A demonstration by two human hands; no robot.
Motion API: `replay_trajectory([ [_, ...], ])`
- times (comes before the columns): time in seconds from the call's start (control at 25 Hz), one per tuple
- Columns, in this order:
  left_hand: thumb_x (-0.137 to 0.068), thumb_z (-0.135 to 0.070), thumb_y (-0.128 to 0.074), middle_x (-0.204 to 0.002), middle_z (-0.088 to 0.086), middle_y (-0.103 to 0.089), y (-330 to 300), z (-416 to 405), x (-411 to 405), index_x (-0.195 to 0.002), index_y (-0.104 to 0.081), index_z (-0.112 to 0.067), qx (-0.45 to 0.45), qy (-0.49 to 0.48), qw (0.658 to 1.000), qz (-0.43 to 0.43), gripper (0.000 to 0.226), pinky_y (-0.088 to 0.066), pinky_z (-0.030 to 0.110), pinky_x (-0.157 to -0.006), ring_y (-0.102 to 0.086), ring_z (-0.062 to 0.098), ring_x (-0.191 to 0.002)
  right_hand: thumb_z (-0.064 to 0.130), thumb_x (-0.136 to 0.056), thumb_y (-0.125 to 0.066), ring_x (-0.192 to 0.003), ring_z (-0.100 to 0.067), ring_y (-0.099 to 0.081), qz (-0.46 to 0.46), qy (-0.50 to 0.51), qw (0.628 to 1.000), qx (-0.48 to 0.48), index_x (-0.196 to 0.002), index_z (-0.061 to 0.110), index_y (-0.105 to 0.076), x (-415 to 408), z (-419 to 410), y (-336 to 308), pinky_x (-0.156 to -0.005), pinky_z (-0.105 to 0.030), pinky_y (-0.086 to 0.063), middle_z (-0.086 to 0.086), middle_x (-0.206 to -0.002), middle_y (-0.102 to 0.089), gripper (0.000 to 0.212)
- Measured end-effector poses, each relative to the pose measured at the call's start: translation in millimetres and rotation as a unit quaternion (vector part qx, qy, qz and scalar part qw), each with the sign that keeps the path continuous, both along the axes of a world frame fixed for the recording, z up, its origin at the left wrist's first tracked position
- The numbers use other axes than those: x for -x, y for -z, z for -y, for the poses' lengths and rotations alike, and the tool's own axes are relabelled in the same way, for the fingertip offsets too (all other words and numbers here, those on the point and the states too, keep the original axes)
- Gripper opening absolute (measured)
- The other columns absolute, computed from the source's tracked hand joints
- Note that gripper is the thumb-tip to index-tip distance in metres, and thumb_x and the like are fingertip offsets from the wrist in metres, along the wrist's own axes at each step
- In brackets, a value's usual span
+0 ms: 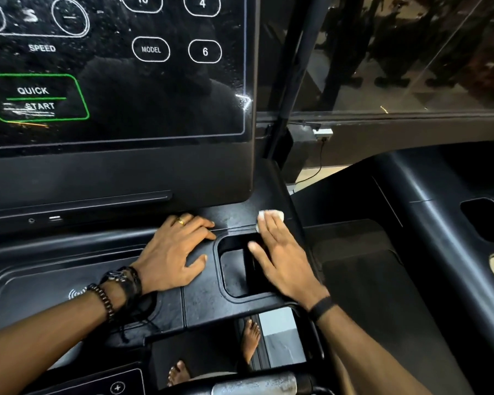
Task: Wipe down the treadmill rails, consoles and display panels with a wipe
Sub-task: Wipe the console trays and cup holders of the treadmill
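Observation:
A black treadmill console point(200, 297) fills the lower view, with a glossy display panel point(120, 81) above it showing SPEED, MODEL and QUICK START markings. My right hand point(283, 258) lies flat with straight fingers, pressing a small white wipe point(271, 215) onto the console's right shoulder, just above a rectangular cup recess point(237, 275). Only the wipe's far edge shows past my fingertips. My left hand point(177, 252) rests flat on the console to the left of the recess, fingers spread, holding nothing.
A second treadmill's black rail point(428, 212) and belt point(365, 280) lie to the right. A glass wall point(411, 52) stands behind. A metal handlebar point(257, 384) crosses the bottom edge. My bare feet point(250, 340) show on the belt below the console.

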State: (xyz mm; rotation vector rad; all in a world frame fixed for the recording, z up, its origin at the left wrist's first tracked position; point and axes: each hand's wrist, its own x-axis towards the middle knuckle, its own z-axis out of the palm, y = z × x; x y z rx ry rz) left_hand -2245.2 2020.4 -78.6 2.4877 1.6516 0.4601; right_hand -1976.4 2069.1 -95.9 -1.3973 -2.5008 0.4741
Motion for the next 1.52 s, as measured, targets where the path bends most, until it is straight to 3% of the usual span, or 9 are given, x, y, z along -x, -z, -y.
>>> replay_trajectory([
  [0.24, -0.080, -0.038, -0.056, -0.127, -0.006, -0.061, 2.8, -4.7, 2.4, -0.108, -0.066, -0.024, 0.003, -0.006, 1.000, 0.031, 0.033, -0.027, 0.028, -0.089, -0.055, 0.019, -0.109, 0.067, -0.097, -0.010, -0.155, -0.024, -0.009, -0.003, 0.110, 0.993, 0.034, -0.157, 0.004, -0.026, 32.0, -39.4, -0.8, -0.126, -0.039, -0.007, -0.014, -0.165, -0.023, 0.089],
  [0.4, -0.090, -0.037, -0.052, -0.136, -0.001, -0.059, 2.7, 2.4, 7.5, -0.123, -0.064, -0.020, 0.000, 0.021, 1.000, 0.014, 0.039, -0.035, 0.034, -0.097, -0.055, 0.024, -0.117, 0.059, -0.103, -0.011, -0.154, -0.029, -0.013, 0.021, -0.007, 0.999, -0.026, -0.155, 0.002, -0.032, 75.6, -14.5, -3.8, -0.126, -0.040, -0.008, -0.017, -0.162, -0.028, 0.080],
  [0.52, -0.104, -0.042, -0.040, -0.160, 0.000, -0.037, 9.8, 25.4, 31.7, -0.147, -0.051, -0.018, 0.013, 0.061, 0.998, -0.009, 0.050, -0.021, 0.037, -0.122, -0.033, 0.018, -0.148, 0.058, -0.104, -0.003, -0.154, -0.017, -0.016, 0.046, -0.021, 0.996, -0.070, -0.157, 0.012, -0.030, 23.4, 2.8, 2.0, -0.126, -0.039, -0.008, -0.006, -0.164, -0.030, 0.076],
  [0.64, -0.106, -0.045, -0.034, -0.167, -0.002, -0.022, 8.7, 39.7, 54.5, -0.156, -0.035, -0.021, 0.024, 0.074, 0.997, -0.030, 0.056, -0.009, 0.037, -0.126, -0.017, 0.014, -0.154, 0.056, -0.101, -0.005, -0.153, -0.025, -0.020, 0.081, 0.059, 0.994, -0.042, -0.154, 0.005, -0.035, 29.9, -30.4, 3.4, -0.125, -0.044, -0.009, -0.012, -0.161, -0.033, 0.079],
  [0.8, -0.106, -0.047, -0.034, -0.167, -0.001, -0.022, 6.8, 39.8, 52.1, -0.157, -0.033, -0.022, 0.033, 0.071, 0.996, -0.033, 0.056, -0.008, 0.038, -0.126, -0.018, 0.015, -0.154, 0.055, -0.102, -0.016, -0.144, -0.033, -0.033, 0.029, 0.027, 0.998, -0.051, -0.138, 0.003, -0.055, 107.2, -31.9, -8.1, -0.123, -0.045, -0.017, -0.018, -0.146, -0.051, 0.074],
  [0.96, -0.106, -0.048, -0.035, -0.166, -0.001, -0.024, 11.4, 50.7, 69.7, -0.155, -0.038, -0.020, 0.023, 0.056, 0.998, -0.022, 0.056, -0.012, 0.040, -0.125, -0.019, 0.016, -0.154, 0.056, -0.105, -0.004, -0.155, -0.018, -0.011, 0.051, -0.107, 0.991, -0.058, -0.158, 0.013, -0.027, 69.2, 24.1, -8.3, -0.126, -0.042, -0.008, -0.006, -0.165, -0.026, 0.072],
  [1.24, -0.101, -0.049, -0.041, -0.156, 0.004, -0.042, 10.7, 47.6, 66.3, -0.140, -0.054, -0.018, 0.000, 0.024, 0.999, -0.025, 0.051, -0.030, 0.045, -0.117, -0.041, 0.025, -0.143, 0.048, -0.105, -0.014, -0.134, -0.031, -0.043, 0.041, -0.008, 0.998, -0.054, -0.132, 0.007, -0.059, 133.7, -16.8, -11.0, -0.120, -0.042, -0.023, -0.016, -0.135, -0.060, 0.067],
  [1.4, -0.101, -0.048, -0.044, -0.155, 0.007, -0.043, 13.0, 49.4, 68.0, -0.139, -0.055, -0.016, -0.007, 0.005, 1.000, -0.027, 0.052, -0.028, 0.043, -0.118, -0.042, 0.026, -0.142, 0.047, -0.108, -0.015, -0.154, -0.021, -0.017, 0.030, -0.133, 0.989, -0.057, -0.156, 0.010, -0.033, 113.8, 31.8, -8.2, -0.126, -0.042, -0.010, -0.007, -0.163, -0.031, 0.063],
  [1.52, -0.099, -0.046, -0.049, -0.156, 0.004, -0.041, 12.8, 47.8, 66.0, -0.137, -0.057, -0.018, 0.002, 0.002, 1.000, -0.019, 0.048, -0.026, 0.041, -0.120, -0.041, 0.024, -0.142, 0.050, -0.107, -0.004, -0.155, -0.014, -0.011, 0.035, -0.106, 0.992, -0.055, -0.158, 0.017, -0.028, 74.0, 21.1, -9.0, -0.126, -0.041, -0.005, 0.001, -0.165, -0.026, 0.065],
])
